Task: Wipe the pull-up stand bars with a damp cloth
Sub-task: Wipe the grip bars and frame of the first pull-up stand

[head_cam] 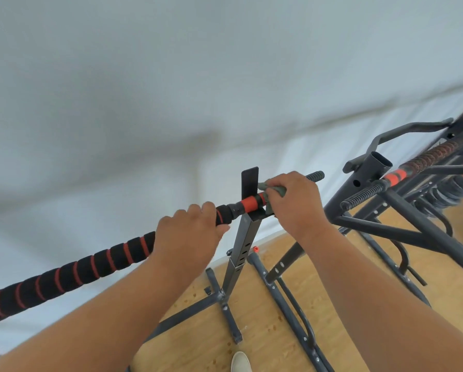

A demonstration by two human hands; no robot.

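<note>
Wood floor (265, 331), white wall (171, 76)

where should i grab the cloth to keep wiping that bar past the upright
Grip the cloth where it wraps the bar, from above, as the right hand does now. The bar is thin and round, so fingers curled over the top press cloth around it. The left hand holds the foam grip on the other side of the upright, which steadies it.
</note>
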